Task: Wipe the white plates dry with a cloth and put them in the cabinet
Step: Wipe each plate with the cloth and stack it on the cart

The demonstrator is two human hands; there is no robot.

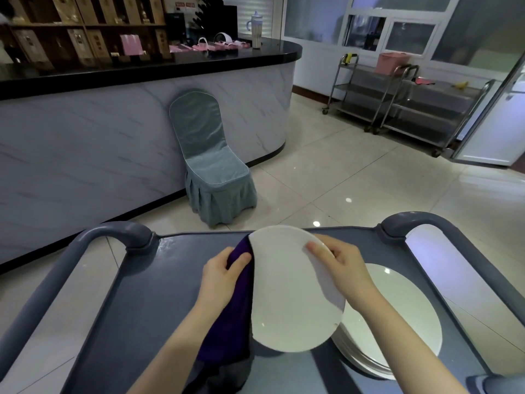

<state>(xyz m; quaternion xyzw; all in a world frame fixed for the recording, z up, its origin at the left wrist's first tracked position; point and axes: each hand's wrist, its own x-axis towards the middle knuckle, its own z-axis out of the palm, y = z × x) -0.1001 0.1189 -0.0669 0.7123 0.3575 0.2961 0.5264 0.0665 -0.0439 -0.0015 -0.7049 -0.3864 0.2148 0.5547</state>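
While we hold the round white plate [289, 291] tilted at lower centre, our right hand [343, 265] pinches its upper right rim in a narrow grip and our left hand [221, 271] has its grip curled round the dark purple cloth [227, 317] at its left edge. Lower right, a stack of white plates [397, 317] rests on the grey plastic cart [147, 294].

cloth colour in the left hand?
Dark purple cloth, gripped by the left hand; head view shows it.

Bare left hand [224, 270], bare right hand [345, 261]
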